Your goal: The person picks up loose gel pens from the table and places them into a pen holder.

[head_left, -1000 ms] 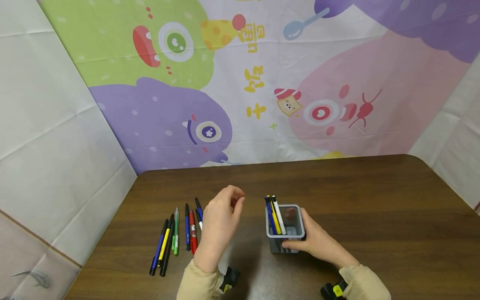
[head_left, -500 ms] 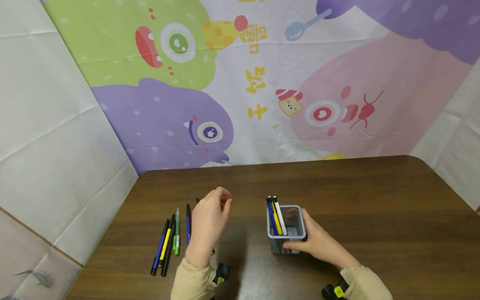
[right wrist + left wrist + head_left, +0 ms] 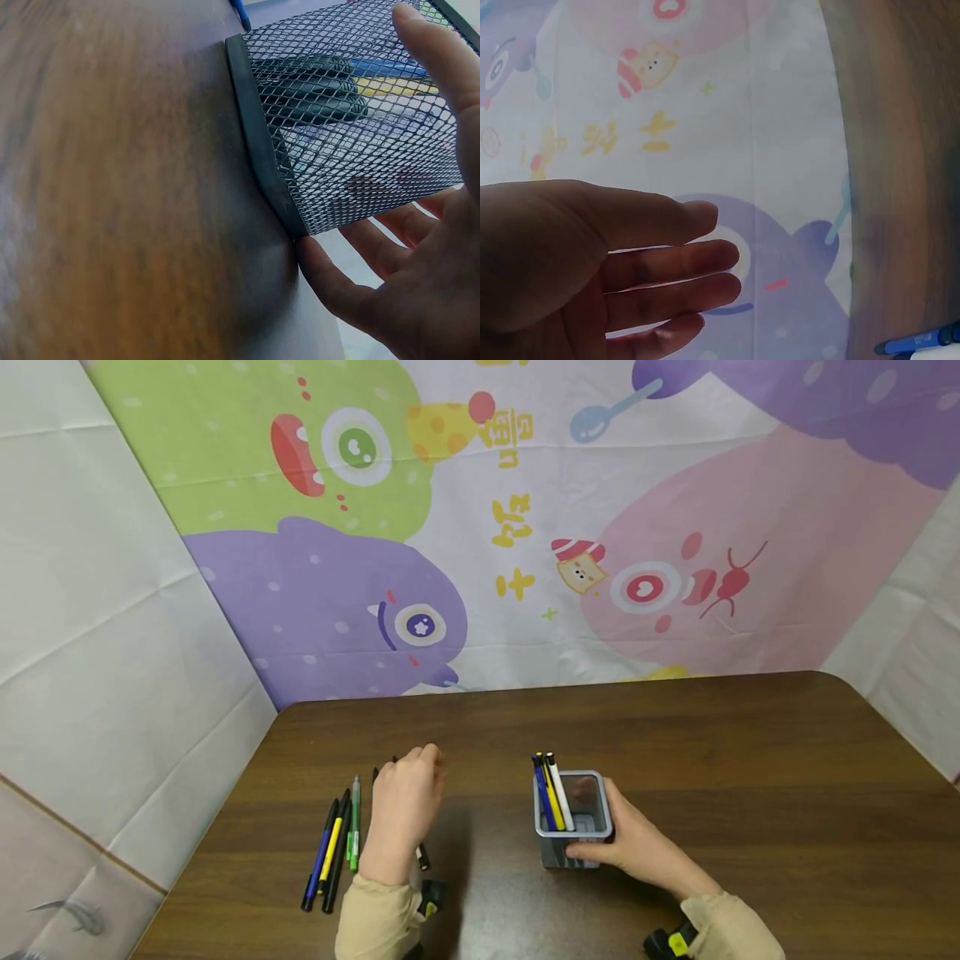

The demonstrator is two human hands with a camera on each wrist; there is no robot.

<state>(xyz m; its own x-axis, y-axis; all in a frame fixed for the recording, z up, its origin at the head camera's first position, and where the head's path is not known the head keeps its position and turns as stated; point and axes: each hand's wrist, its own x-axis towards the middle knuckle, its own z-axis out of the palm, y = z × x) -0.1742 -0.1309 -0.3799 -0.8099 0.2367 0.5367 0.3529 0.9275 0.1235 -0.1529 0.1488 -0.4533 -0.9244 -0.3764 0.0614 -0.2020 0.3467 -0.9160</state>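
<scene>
the brown desk (image 3: 750,793) carries a mesh pen holder (image 3: 573,817), upright, its three pens pointing up. the right hand (image 3: 637,847) wraps it. left of the holder, the left hand (image 3: 401,810), fingers relaxed and empty, hovers over loose pens (image 3: 333,847) lying lengthwise away from the person.

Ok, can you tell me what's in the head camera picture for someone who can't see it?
A person's right hand holds a grey mesh pen cup with three pens in it on a brown table. Their left hand hovers over loose pens lying to the left, before a cartoon monster backdrop.
</scene>
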